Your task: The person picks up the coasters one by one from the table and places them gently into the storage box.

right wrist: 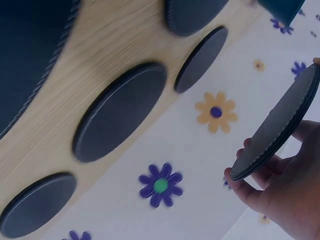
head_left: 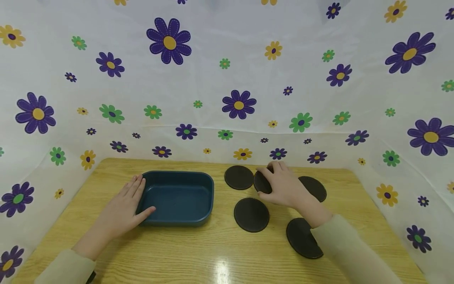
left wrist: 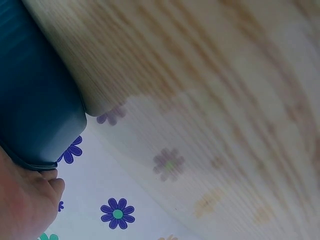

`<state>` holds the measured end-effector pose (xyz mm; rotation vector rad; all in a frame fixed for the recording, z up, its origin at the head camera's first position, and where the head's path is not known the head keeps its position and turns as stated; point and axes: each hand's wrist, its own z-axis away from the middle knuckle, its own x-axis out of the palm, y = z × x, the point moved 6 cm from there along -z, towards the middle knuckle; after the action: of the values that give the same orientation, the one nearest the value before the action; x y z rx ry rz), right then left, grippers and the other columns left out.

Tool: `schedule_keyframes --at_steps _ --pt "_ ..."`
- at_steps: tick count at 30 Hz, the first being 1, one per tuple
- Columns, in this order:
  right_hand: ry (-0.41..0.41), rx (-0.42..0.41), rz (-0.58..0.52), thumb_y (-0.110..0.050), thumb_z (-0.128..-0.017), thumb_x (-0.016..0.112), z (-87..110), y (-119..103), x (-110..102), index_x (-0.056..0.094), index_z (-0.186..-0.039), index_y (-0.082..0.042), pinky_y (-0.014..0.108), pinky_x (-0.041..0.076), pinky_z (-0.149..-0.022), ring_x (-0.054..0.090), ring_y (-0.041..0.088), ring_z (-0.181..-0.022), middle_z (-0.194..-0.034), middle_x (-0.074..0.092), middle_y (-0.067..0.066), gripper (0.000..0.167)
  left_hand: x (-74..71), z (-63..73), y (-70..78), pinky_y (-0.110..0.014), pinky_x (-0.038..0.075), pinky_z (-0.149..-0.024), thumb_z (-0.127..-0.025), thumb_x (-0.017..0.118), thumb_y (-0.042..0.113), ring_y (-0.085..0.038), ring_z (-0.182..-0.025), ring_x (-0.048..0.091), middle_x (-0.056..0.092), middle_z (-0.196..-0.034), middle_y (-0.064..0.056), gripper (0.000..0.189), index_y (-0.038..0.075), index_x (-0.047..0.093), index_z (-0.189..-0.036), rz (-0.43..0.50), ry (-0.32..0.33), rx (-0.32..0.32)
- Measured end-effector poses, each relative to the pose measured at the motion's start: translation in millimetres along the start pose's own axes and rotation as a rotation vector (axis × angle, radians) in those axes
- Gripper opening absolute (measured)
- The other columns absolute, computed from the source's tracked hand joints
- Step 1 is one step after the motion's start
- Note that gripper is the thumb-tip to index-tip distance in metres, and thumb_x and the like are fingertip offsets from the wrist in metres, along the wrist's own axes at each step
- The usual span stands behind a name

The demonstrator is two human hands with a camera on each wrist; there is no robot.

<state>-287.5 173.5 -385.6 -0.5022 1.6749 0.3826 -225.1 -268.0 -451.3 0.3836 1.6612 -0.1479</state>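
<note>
My left hand point(head_left: 125, 207) lies along the left side of a dark teal rectangular tray point(head_left: 175, 225), its fingers straight against the wall and the thumb over the near corner. The tray's outside point(left wrist: 42, 95) shows in the left wrist view. With my right hand point(head_left: 283, 185) I grip a round black coaster point(right wrist: 277, 122) by its edge, fingers and thumb at its rim. It is tilted and raised above the table in the right wrist view. Below my right hand in the head view is a black disc point(head_left: 261, 183), partly hidden by the fingers.
Several more black stitched-edge coasters lie around my right hand: one at the back point(head_left: 239, 177), one nearer point(head_left: 252, 215), one to the right point(head_left: 313, 188), and one partly under my forearm point(head_left: 301, 238). A flower-patterned cloth point(head_left: 227, 79) surrounds the wooden table point(head_left: 184, 256).
</note>
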Motion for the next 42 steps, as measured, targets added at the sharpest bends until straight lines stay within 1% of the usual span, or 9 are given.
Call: schedule_keyframes --at_steps 3,6,11,14,20,24,29,35,42 --pt "-0.005 -0.038 0.006 -0.05 -0.085 0.073 -10.7 -17.7 0.8 0.058 -0.15 -0.013 0.058 0.052 -0.101 0.052 0.039 -0.121 -0.133 0.055 0.022 0.076 -0.8 -0.4 0.3 -0.055 0.022 -0.134 -0.102 0.058 0.063 -0.046 -0.163 0.022 0.021 -0.174 -0.029 0.102 -0.01 0.023 -0.165 -0.005 0.001 0.001" --pt "-0.014 -0.081 0.007 -0.051 -0.084 0.072 -19.4 -36.2 1.9 0.058 -0.151 -0.015 0.057 0.052 -0.1 0.052 0.037 -0.119 -0.134 0.056 0.022 0.077 -1.1 -0.8 0.7 -0.055 0.023 -0.134 -0.102 0.058 0.064 -0.047 -0.162 0.022 0.021 -0.174 -0.029 0.102 -0.01 0.024 -0.164 -0.009 -0.003 0.0" --pt "-0.04 -0.132 -0.02 -0.053 -0.085 0.072 -31.2 -62.6 7.2 0.056 -0.154 -0.017 0.06 0.048 -0.109 0.05 0.039 -0.131 -0.144 0.054 0.023 0.079 -2.1 -0.9 1.6 -0.057 0.024 -0.133 -0.102 0.058 0.062 -0.047 -0.162 0.022 0.021 -0.174 -0.029 0.102 -0.01 0.024 -0.164 0.0 -0.009 -0.003" --pt "-0.055 -0.158 -0.03 -0.054 -0.087 0.072 -38.3 -75.7 11.9 0.054 -0.156 -0.019 0.06 0.046 -0.113 0.049 0.039 -0.134 -0.147 0.053 0.022 0.079 -2.4 -0.7 1.7 -0.057 0.024 -0.133 -0.102 0.059 0.061 -0.047 -0.162 0.022 0.021 -0.174 -0.029 0.101 -0.01 0.024 -0.164 0.007 -0.008 -0.004" --pt "-0.036 -0.221 -0.025 -0.057 -0.088 0.068 -51.6 -101.2 16.7 0.053 -0.155 -0.02 0.058 0.047 -0.111 0.051 0.038 -0.13 -0.143 0.053 0.02 0.078 -2.6 -0.1 1.6 -0.056 0.021 -0.135 -0.102 0.058 0.062 -0.047 -0.163 0.021 0.02 -0.174 -0.029 0.101 -0.01 0.023 -0.165 0.008 -0.009 -0.008" --pt "-0.019 -0.244 -0.034 -0.058 -0.089 0.067 -61.8 -117.5 20.9 0.053 -0.155 -0.022 0.055 0.047 -0.111 0.051 0.035 -0.13 -0.142 0.053 0.018 0.077 -2.9 -0.2 3.2 -0.057 0.023 -0.134 -0.102 0.058 0.061 -0.047 -0.163 0.021 0.02 -0.174 -0.029 0.101 -0.01 0.023 -0.164 0.008 -0.011 -0.006" --pt "-0.027 -0.266 -0.047 -0.06 -0.09 0.066 -74.2 -141.0 28.2 0.05 -0.158 -0.026 0.052 0.048 -0.113 0.049 0.032 -0.135 -0.147 0.051 0.015 0.078 -3.0 0.4 3.8 -0.059 0.024 -0.133 -0.102 0.061 0.059 -0.047 -0.163 0.021 0.021 -0.174 -0.03 0.1 -0.01 0.023 -0.164 0.024 -0.008 -0.012" --pt "-0.032 -0.302 -0.009 -0.063 -0.092 0.065 -84.3 -165.2 37.7 0.047 -0.16 -0.029 0.049 0.048 -0.113 0.048 0.029 -0.137 -0.151 0.049 0.012 0.079 -1.2 0.1 2.4 -0.057 0.022 -0.134 -0.102 0.059 0.06 -0.046 -0.163 0.021 0.021 -0.174 -0.029 0.1 -0.009 0.023 -0.165 0.018 0.001 -0.012" --pt "-0.047 -0.331 0.031 -0.067 -0.092 0.062 -95.7 -185.0 48.0 0.047 -0.16 -0.03 0.046 0.047 -0.113 0.049 0.027 -0.136 -0.15 0.05 0.01 0.079 -1.3 0.1 1.9 -0.058 0.024 -0.133 -0.102 0.058 0.061 -0.046 -0.163 0.021 0.021 -0.174 -0.029 0.1 -0.009 0.023 -0.165 0.017 0.004 -0.013"
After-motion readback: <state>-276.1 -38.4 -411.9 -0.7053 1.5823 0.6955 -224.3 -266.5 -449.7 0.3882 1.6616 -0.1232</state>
